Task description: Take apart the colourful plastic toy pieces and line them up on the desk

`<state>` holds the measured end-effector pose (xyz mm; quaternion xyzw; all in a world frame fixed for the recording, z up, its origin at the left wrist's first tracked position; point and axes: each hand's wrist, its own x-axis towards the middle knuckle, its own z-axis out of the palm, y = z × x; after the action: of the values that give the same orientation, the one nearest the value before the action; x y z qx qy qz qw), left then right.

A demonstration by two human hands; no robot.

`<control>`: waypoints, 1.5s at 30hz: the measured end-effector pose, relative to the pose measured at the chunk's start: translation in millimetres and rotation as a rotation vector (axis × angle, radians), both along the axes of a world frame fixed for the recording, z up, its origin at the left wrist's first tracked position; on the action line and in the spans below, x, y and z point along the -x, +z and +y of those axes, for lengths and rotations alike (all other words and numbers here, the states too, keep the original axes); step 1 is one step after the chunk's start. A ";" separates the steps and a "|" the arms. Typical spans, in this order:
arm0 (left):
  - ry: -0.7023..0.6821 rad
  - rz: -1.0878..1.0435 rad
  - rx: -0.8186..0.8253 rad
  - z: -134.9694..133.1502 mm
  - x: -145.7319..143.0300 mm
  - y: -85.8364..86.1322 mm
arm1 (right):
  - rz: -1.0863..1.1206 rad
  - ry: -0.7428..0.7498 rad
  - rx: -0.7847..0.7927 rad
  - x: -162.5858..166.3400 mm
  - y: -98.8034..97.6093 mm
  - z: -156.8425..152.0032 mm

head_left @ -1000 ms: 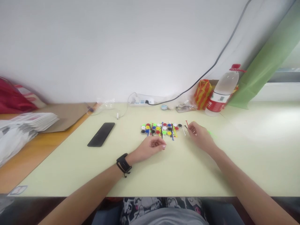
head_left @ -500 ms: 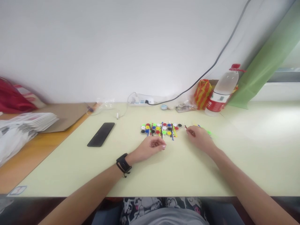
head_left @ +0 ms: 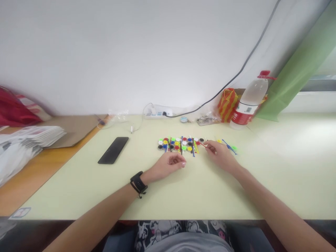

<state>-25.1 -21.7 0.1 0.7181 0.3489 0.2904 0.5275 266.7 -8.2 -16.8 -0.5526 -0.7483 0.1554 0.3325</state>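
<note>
Between the thumb and fingers of my right hand (head_left: 219, 154) is a thin red plastic stick (head_left: 203, 145), pointing left over the end of a cluster of small pieces. That cluster holds small coloured discs (head_left: 184, 148) in rows, with thin coloured sticks (head_left: 193, 150) lying among them. My left hand (head_left: 168, 164) rests on the table just in front of the cluster, fingers loosely curled, thumb apart, nothing in it. Beyond my right hand lie a blue stick (head_left: 229, 146) and a green disc (head_left: 234, 148), partly covered by the hand.
A black phone (head_left: 113, 150) lies to the left on the table (head_left: 78, 189). At the back are a power strip (head_left: 157, 113), a small round tin (head_left: 183, 119), a striped bag (head_left: 227, 105) and a large bottle (head_left: 246, 105). Stacked papers (head_left: 44, 135) are at far left.
My right hand has moved left toward the cluster with the red stick, and more of the blue stick behind it now shows. The left hand has stayed in place.
</note>
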 end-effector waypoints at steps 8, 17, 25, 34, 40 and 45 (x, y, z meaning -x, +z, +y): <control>-0.004 0.001 0.001 -0.5 0.1 -0.2 | -0.036 -0.005 0.002 0.2 2.3 -2.2; -0.006 0.000 -0.009 0.4 0.4 -0.5 | -0.082 -0.106 -0.020 -10.5 6.1 1.0; -0.003 0.016 -0.022 -0.1 0.7 -0.6 | 0.014 -0.075 0.007 -10.3 19.7 -4.8; 0.009 0.132 -0.163 -5.9 0.7 -0.8 | 0.122 0.294 0.235 4.0 32.4 -18.6; -0.019 0.248 -0.401 -8.1 0.3 1.6 | 0.229 0.517 0.415 23.7 28.8 -27.9; -0.056 0.241 -0.406 -7.4 0.1 3.3 | 0.242 0.527 0.425 28.6 29.0 -28.0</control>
<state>-25.3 -29.1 3.4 0.8482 0.3238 0.2520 0.3349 238.1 -36.2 12.2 -0.3751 -0.7713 0.4523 0.2446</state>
